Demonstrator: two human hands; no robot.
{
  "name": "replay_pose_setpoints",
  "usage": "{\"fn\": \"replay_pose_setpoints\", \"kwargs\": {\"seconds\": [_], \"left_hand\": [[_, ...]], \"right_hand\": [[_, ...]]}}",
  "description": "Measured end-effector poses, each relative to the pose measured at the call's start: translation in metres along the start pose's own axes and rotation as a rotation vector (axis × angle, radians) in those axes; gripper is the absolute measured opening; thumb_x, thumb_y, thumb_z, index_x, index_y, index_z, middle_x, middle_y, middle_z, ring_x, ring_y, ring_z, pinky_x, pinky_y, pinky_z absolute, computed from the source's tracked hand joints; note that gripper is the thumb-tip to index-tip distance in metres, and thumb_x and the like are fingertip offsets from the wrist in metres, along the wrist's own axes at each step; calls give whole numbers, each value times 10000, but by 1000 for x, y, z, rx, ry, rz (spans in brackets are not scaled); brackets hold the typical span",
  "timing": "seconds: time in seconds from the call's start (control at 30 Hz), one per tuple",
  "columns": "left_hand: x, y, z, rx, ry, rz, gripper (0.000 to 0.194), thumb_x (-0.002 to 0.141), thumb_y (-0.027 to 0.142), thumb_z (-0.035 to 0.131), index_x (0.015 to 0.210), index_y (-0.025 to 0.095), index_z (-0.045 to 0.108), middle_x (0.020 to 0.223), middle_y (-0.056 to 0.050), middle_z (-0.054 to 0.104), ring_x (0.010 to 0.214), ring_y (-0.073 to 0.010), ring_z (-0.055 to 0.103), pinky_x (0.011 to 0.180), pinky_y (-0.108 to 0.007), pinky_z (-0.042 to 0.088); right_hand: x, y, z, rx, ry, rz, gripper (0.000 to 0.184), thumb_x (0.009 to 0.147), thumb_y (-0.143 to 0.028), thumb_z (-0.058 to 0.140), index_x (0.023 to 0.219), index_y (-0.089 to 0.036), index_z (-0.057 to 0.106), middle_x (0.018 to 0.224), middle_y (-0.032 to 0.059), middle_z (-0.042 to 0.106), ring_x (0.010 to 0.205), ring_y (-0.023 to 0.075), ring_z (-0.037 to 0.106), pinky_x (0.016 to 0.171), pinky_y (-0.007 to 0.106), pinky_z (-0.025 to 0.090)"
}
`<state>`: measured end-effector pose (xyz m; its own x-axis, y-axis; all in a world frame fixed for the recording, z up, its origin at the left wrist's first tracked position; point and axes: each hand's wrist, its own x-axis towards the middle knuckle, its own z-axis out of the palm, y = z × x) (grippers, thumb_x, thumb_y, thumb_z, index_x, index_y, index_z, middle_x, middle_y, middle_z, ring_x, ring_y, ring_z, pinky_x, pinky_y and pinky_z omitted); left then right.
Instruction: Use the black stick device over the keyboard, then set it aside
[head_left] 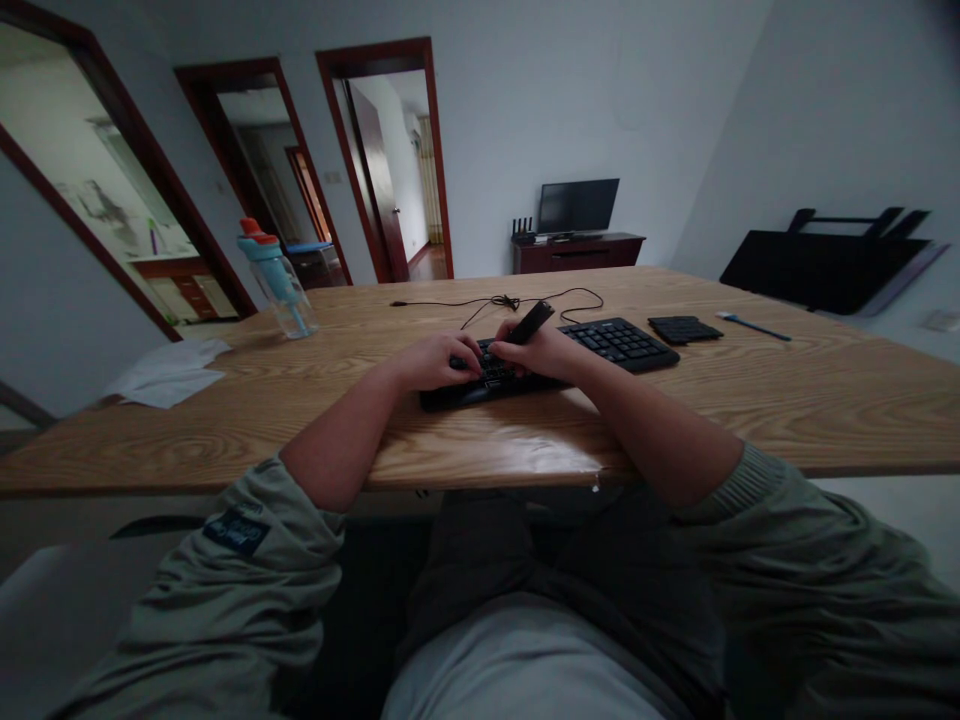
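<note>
A black keyboard [517, 372] lies near the front edge of the table, its left part partly hidden under both hands. My right hand [541, 350] is closed around a thick black pen-shaped tool [534, 320], whose upper end points up and to the right. The tool's lower end is down at the keys, where my fingers hide it. My left hand [439, 362] rests on the keyboard's left part with its fingers curled together. Something small and dark shows by its fingertips, too unclear to name. To the right of the keyboard sits a cluster of loose black keycaps [684, 329].
A thin black cable [480, 303] runs behind the keyboard. A blue-handled brush [754, 326] lies at right. A bottle with a red lid [277, 280] stands at the left, with white tissues [171, 370] near the wooden table's [330, 440] left edge.
</note>
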<state>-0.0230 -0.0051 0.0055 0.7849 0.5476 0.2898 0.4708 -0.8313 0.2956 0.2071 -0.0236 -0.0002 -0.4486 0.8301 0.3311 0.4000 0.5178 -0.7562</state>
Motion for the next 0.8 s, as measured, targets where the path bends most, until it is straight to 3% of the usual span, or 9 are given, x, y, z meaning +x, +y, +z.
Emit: {"fn": "replay_pose_setpoints", "kwargs": {"seconds": [0.17,0.5,0.8], "left_hand": [[-1,-1,2,18,15,-1,142,823,265,670,885,243,796,1063,-42,713,927,-166,662,889,-302,505],[0,0,1,10,-13,6,145,808,228,668,871,254,796,1109,-29,705,969,-167,659,899,-284,504],[0,4,0,50,22,-5,140,807,218,646,867,235,771,1072,-30,709,982,-175,655,943,-309,497]], "right_hand": [[1,11,0,85,-17,63,206,897,-387,636,846,-189,617,586,-14,544,490,105,510,430,205,410],[-4,-8,0,5,-4,-10,133,862,-279,667,793,-182,608,588,-24,555,500,93,510,445,187,393],[1,5,2,102,44,1,250,871,-414,655,820,-171,625,627,-5,575,524,99,508,467,202,429]]}}
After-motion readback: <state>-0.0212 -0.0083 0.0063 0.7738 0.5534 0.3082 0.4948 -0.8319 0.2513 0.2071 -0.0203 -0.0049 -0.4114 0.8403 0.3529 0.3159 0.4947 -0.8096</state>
